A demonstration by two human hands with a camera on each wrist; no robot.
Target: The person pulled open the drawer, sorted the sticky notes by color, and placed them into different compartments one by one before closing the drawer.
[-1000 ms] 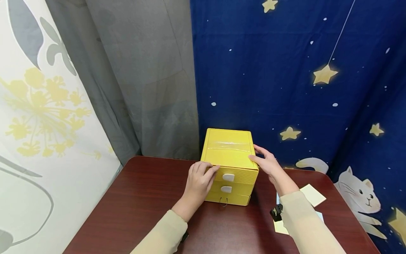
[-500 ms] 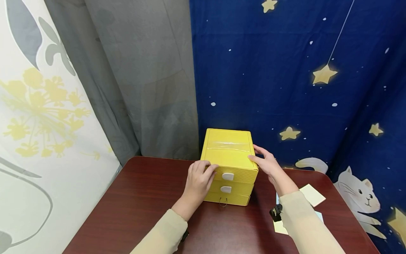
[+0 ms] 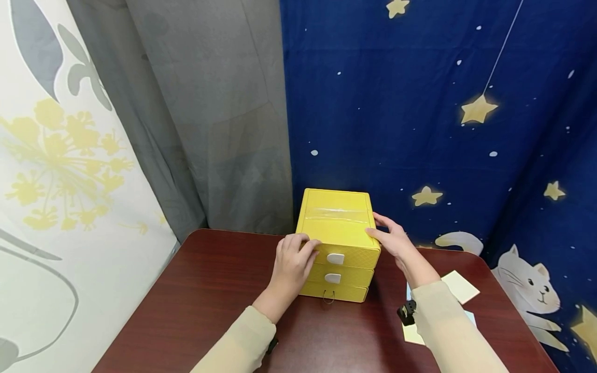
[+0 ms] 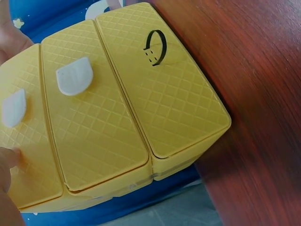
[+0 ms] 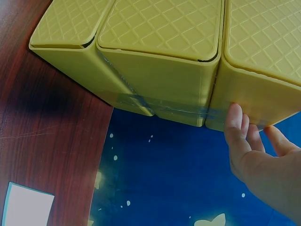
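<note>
A yellow unit of three stacked drawers (image 3: pixel 333 217) stands on the table, its front patterned with a diamond grid. White tabs mark the top drawer (image 4: pixel 19 136) and middle drawer (image 4: pixel 94 127); the bottom drawer (image 4: pixel 169 99) carries a thin dark ring (image 4: pixel 163 47). At the front left top corner, my left hand (image 3: pixel 291 264) grips the unit, its fingers bent over the edge and its thumb on the top drawer's front. My right hand (image 3: pixel 396 241) holds the upper right edge, thumb on top and fingers against the side (image 5: pixel 235 125). All drawers sit in the unit.
Pale yellow and light blue paper sheets (image 3: pixel 460 286) lie on the dark red table (image 3: pixel 210 290) at the right, partly under the right forearm. Clear tape (image 3: pixel 338 213) runs across the unit's top. A blue starry curtain (image 3: pixel 373 103) hangs right behind the table.
The top drawer's front has moved in slightly, and the thin gap along its upper edge has narrowed. My left hand has shifted a little with it; my right hand has stayed in place.
</note>
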